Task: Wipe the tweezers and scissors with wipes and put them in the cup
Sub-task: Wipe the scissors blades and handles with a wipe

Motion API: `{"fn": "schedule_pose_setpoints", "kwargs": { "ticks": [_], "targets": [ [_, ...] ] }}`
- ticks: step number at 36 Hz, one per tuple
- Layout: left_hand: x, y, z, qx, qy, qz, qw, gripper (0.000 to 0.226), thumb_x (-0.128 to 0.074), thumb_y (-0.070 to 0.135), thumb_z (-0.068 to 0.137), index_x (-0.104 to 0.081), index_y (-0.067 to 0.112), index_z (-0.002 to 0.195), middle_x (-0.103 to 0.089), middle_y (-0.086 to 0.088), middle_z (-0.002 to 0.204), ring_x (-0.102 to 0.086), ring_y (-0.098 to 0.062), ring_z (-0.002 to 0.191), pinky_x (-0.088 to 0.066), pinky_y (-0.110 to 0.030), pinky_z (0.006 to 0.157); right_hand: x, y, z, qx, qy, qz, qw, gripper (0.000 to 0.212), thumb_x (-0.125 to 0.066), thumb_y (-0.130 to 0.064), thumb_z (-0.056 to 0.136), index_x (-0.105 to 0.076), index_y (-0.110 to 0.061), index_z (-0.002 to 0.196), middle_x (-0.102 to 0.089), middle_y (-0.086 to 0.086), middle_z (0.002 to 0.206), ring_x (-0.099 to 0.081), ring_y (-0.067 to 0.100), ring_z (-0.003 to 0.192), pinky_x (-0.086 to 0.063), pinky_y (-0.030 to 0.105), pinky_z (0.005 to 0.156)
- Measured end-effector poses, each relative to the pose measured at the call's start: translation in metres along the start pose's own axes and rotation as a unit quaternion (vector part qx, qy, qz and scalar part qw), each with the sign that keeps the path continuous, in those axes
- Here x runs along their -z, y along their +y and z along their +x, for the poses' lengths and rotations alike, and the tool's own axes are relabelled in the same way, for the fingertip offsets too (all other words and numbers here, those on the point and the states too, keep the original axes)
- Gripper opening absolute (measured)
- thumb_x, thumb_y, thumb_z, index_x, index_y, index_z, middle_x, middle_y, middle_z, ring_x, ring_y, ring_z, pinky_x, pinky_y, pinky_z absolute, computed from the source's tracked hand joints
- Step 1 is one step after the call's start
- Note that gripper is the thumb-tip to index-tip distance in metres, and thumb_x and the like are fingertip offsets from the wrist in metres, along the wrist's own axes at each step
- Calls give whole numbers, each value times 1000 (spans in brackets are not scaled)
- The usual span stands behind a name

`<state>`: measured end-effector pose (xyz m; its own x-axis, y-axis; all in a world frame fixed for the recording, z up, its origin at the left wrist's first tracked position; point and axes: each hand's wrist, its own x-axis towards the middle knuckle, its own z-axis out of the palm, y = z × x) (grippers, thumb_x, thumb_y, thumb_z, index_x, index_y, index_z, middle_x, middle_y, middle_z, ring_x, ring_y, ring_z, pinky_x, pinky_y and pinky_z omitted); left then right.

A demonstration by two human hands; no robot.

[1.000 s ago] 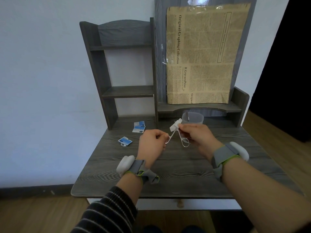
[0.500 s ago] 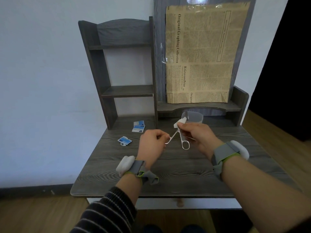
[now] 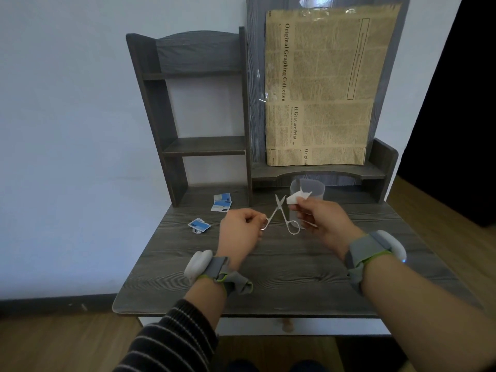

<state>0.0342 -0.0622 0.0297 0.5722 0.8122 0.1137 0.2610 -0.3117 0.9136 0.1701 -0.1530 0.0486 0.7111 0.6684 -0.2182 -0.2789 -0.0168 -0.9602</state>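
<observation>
Tabletop (image 3: 281, 277) of dark grey wood grain fills the middle of the room, with a matching shelf unit (image 3: 188, 103) standing on its back edge and a sheet of old newsprint (image 3: 319, 87) propped beside that. Both of the person's hands are raised above the surface. The left hand (image 3: 240, 233) has its fingers pinched on one ring handle of the scissors (image 3: 279, 214), small, thin and silvery, held open in an X with the points aimed away. The right hand (image 3: 322, 221) pinches a crumpled white wipe (image 3: 296, 197) just beside the blade tips; whether it touches them is hard to tell. Behind it stands the clear cup (image 3: 311, 187), partly hidden by wipe and hand. Blue sachets (image 3: 222, 202) lie to the left, one torn packet (image 3: 199, 225) nearer. Tweezers cannot be made out for certain.
</observation>
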Motion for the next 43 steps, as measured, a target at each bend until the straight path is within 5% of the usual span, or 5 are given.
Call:
{"fn": "schedule_pose_setpoints", "kwargs": {
  "ticks": [17,28,33,43],
  "targets": [
    [5,-4,1,-12,19,36,999,15,-56,25,92,-69,17,93,-63,3,72,-58,-6,61,-53,-22,68,-6,-1,-1,-31,-43,-34,998,14,-48,-15,90,-61,-13,87,-71,3,77,-56,12,69,-43,25,63],
    [6,-1,-3,-28,12,56,998,15,-57,23,91,-70,17,91,-65,0,73,-57,-6,57,-54,-27,72,-2,2,4,24,23,-84,996,8,-62,9,74,-66,3,71,-66,13,70,-53,13,51,-52,23,57],
    [6,1,-4,-26,1,59,998,14,-57,23,91,-70,18,91,-66,2,74,-58,-7,60,-57,-31,78,-2,0,3,7,15,-73,997,9,-57,1,81,-66,3,77,-68,6,60,-55,12,53,-52,24,60],
    [4,3,-3,-30,-11,92,995,16,-57,24,91,-71,17,95,-63,5,74,-59,-8,65,-57,-34,82,-8,-4,-7,5,-35,-69,997,13,-55,-8,83,-66,-3,87,-66,10,74,-53,14,62,-46,25,67]
  ]
}}
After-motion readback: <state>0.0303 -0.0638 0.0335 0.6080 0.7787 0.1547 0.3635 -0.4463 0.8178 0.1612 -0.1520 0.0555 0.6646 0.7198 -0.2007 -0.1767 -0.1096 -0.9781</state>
